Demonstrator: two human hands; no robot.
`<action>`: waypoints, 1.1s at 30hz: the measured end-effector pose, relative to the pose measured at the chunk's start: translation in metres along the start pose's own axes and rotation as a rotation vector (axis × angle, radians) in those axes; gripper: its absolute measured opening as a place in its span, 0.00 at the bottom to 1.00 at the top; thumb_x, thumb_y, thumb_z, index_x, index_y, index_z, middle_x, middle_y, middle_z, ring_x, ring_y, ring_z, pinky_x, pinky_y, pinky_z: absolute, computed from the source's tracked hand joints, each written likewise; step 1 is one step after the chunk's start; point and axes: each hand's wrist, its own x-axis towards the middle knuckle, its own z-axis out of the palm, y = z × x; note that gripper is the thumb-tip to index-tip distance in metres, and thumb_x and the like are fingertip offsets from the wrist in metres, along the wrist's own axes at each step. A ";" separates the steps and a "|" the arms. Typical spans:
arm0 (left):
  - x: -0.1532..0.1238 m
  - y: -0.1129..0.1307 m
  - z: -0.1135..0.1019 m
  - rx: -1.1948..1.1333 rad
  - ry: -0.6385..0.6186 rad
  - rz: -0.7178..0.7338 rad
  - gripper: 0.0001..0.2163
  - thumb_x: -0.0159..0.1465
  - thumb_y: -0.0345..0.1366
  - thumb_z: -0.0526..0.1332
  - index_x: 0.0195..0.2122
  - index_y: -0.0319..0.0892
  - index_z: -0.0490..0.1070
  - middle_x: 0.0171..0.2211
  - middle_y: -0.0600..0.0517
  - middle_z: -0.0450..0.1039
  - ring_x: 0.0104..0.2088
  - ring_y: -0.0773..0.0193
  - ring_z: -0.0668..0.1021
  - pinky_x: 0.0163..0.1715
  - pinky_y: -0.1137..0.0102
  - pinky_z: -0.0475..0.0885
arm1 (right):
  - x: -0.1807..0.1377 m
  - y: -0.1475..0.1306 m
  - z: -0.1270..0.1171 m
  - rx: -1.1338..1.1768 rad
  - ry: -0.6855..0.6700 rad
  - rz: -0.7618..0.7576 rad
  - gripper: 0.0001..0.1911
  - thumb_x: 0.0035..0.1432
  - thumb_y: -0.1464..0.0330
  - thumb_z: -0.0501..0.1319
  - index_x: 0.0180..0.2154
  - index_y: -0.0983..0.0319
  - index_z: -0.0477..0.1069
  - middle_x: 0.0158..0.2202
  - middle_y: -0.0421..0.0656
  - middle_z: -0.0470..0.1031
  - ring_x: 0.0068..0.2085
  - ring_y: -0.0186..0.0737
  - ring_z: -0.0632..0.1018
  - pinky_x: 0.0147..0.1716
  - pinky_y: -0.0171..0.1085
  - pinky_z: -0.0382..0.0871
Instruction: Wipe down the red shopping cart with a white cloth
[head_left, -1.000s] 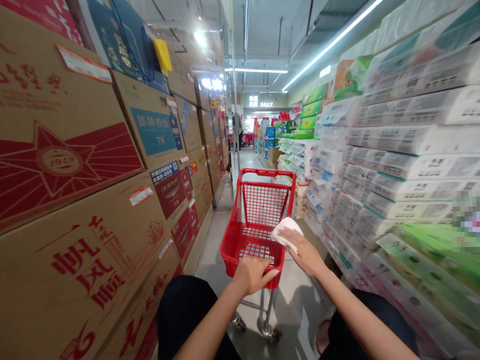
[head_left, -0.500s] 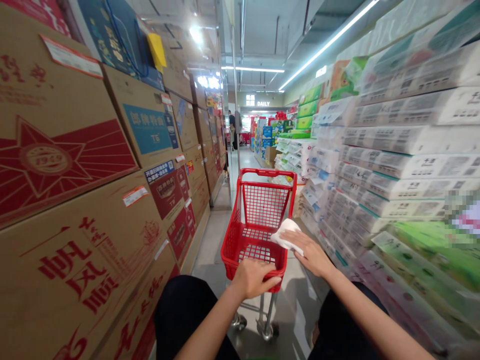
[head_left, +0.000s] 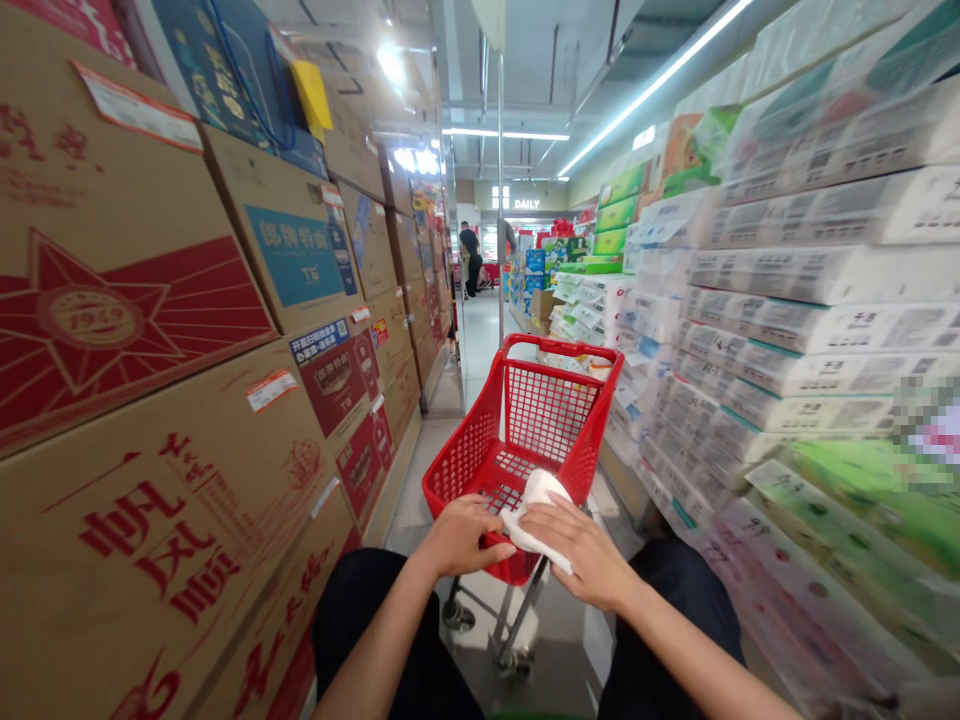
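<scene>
A small red shopping cart (head_left: 465, 460) stands on wheels between my knees, its basket turned slightly to the right. My left hand (head_left: 466, 535) grips the near rim of the basket at its left part, thumb on the near side. In my right hand (head_left: 581, 545) is a white cloth (head_left: 546, 492), pressed under the fingers against the near right corner of the basket. The palm side of that hand and part of the cloth are hidden. Through the grid walls the inside of the basket shows only the red plastic mesh.
Stacked cardboard boxes (head_left: 127, 330) form a wall close on my left. Piles of white tissue packs (head_left: 810, 330) and green packs (head_left: 877, 510) line the right. A metal pole (head_left: 500, 200) rises beyond the cart; a person in dark clothes (head_left: 470, 255) stands far down the aisle.
My right hand has moved the cloth from the basket's right side toward me, to the near rim. The cart has swivelled, its far end going right. My left hand has shifted left with the rim.
</scene>
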 end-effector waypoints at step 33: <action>-0.013 -0.002 -0.003 0.077 0.023 -0.123 0.18 0.73 0.46 0.48 0.35 0.45 0.73 0.33 0.50 0.77 0.39 0.59 0.79 0.45 0.66 0.70 | -0.016 0.071 -0.036 -0.355 0.126 0.228 0.41 0.58 0.75 0.54 0.70 0.51 0.47 0.72 0.42 0.48 0.71 0.50 0.50 0.68 0.59 0.47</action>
